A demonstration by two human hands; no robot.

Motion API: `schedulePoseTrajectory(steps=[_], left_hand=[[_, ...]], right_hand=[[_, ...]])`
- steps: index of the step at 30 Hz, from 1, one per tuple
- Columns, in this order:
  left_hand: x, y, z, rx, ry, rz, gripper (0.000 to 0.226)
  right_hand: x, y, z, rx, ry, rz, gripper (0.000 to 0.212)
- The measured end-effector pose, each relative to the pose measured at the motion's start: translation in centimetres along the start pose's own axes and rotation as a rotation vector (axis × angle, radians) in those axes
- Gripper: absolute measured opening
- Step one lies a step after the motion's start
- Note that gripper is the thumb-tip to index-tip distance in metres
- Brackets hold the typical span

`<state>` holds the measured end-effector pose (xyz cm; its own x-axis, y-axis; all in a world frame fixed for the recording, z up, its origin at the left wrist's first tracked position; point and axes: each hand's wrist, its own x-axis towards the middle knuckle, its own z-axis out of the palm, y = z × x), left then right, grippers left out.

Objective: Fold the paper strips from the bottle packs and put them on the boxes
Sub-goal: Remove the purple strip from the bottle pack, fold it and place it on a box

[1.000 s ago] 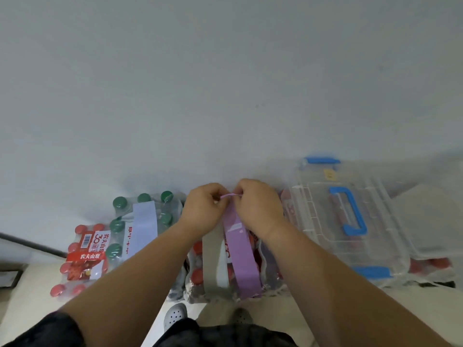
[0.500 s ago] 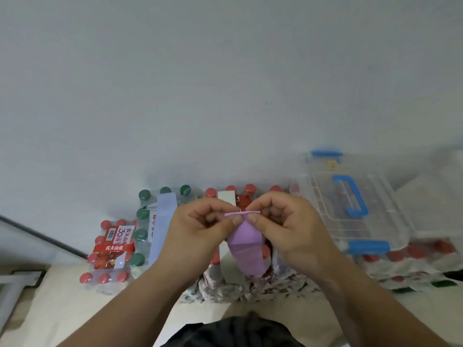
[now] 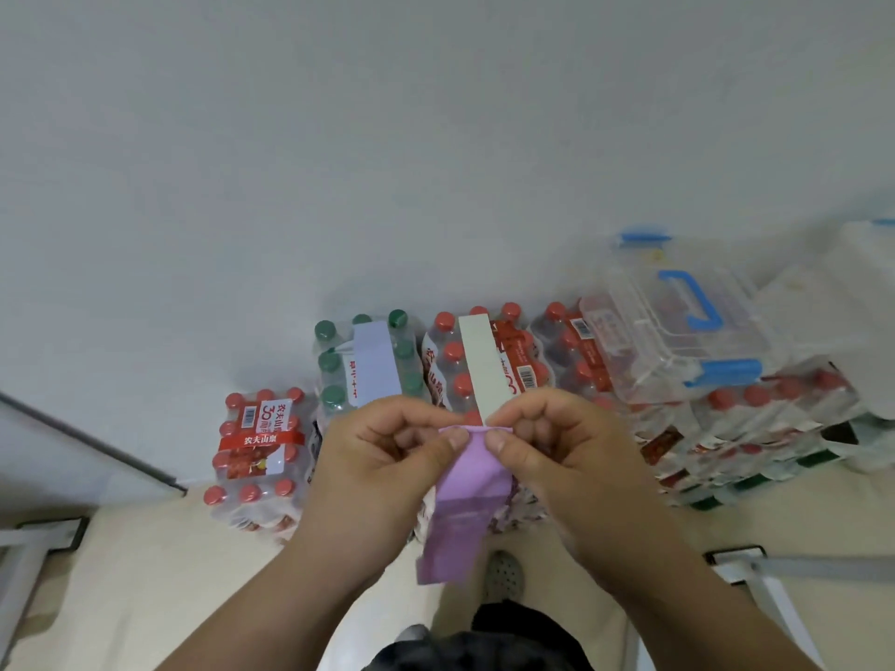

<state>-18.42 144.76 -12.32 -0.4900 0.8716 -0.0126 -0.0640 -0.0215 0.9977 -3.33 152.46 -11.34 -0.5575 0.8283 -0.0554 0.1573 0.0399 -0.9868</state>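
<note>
A pale grey wall (image 3: 436, 138) fills the upper half, with a cream floor (image 3: 121, 598) below. Beyond both hands, a row of shrink-wrapped bottle packs (image 3: 256, 452) stands against the wall. Up and to the right of the right hand, a clear box (image 3: 678, 341) with a blue handle sits on top of the packs. The left hand (image 3: 382, 472) and right hand (image 3: 557, 457) are close together, each pinching the folded top edge of a purple paper strip (image 3: 465, 496) between thumb and curled fingers; the strip hangs down between them. Just beyond the hands, a pale green strip (image 3: 477, 360) and a light blue strip (image 3: 373, 365) lie across separate packs. A grey shoe (image 3: 503, 573) shows below the hands.
</note>
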Motion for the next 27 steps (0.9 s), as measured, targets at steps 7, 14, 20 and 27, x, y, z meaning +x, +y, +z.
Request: schedulePoseTrajectory(steps=[7, 14, 20, 27], left_hand=[[-2.5, -0.8, -3.1, 0.049, 0.062, -0.02, 0.026], [-4.4, 0.3, -5.1, -0.062, 0.039, -0.062, 0.004], [-5.0, -0.1, -6.0, -0.002, 0.069, -0.077, 0.027], [-6.0, 0.4, -6.3, 0.051, 0.041, -0.025, 0.024]], right_hand=[[-2.3, 0.0, 4.1, 0.06, 0.01, 0.101, 0.018], [-3.1, -1.3, 5.3, -0.008, -0.035, 0.118, 0.02], [-3.8, -1.7, 6.1, 0.009, -0.051, 0.12, 0.018], [-4.5, -2.1, 6.2, 0.005, -0.045, 0.15, 0.008]])
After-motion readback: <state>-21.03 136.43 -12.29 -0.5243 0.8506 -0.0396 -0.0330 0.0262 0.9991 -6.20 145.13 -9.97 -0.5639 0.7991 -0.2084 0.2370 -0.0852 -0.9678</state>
